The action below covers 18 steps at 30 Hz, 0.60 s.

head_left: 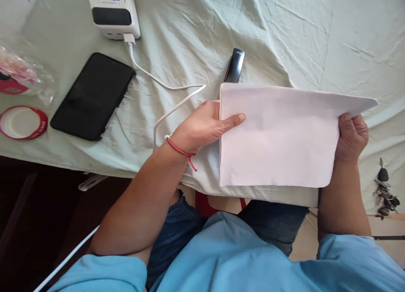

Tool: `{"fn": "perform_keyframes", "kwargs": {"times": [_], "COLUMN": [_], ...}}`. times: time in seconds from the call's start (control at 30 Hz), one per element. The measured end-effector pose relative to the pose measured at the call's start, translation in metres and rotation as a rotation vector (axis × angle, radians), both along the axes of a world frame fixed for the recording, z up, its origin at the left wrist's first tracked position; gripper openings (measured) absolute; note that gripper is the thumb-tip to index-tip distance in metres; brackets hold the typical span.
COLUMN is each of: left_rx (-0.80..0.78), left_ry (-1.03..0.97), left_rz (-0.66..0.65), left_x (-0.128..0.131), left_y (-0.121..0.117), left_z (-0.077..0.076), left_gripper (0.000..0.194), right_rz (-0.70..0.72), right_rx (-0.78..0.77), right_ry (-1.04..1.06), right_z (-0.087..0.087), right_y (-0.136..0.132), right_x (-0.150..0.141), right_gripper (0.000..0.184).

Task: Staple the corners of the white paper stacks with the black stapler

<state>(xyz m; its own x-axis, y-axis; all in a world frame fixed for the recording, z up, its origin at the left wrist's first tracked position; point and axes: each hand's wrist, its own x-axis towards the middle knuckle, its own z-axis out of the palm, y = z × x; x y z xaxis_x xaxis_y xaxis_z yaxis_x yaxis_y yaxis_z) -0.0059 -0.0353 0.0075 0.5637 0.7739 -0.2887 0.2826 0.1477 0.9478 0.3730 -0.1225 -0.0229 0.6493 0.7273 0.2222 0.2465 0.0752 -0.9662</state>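
A stack of white paper sheets (278, 140) is held up between my two hands, over the table's front edge. My left hand (210, 125) is closed on its left side, thumb on top and the fingers hidden underneath. At the right side my right hand (351, 136) pinches the sheets, whose upper right corner sticks out past it. Just behind the paper lies a black stapler-like object (234, 66), its lower end covered by the sheets.
A pale green cloth (183, 26) covers the table. To the left are a black phone (93, 95), a white power bank (115, 15) with a white cable (167, 86), a red-rimmed tape roll (39, 123) and a plastic-wrapped packet (22, 72). Keys (384, 195) lie at right.
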Motion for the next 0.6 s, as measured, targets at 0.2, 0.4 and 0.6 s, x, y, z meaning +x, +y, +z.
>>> {"fn": "perform_keyframes", "kwargs": {"times": [0.2, 0.4, 0.6], "left_rx": [-0.057, -0.237, -0.228], "left_ry": [-0.118, -0.215, -0.176], "left_rz": [0.012, 0.036, 0.026], "left_x": [0.010, 0.008, 0.011], "left_y": [-0.008, -0.004, -0.006], "left_z": [-0.006, -0.008, -0.004], "left_gripper": [0.056, 0.052, 0.032], "right_rz": [-0.013, 0.049, 0.114], "right_rx": [-0.042, -0.253, -0.268], "right_ry": [0.009, 0.130, 0.111], "right_z": [-0.002, -0.001, 0.002], "right_y": [-0.003, -0.012, -0.005], "right_x": [0.000, -0.004, -0.011], "right_gripper": [0.058, 0.054, 0.050]}}
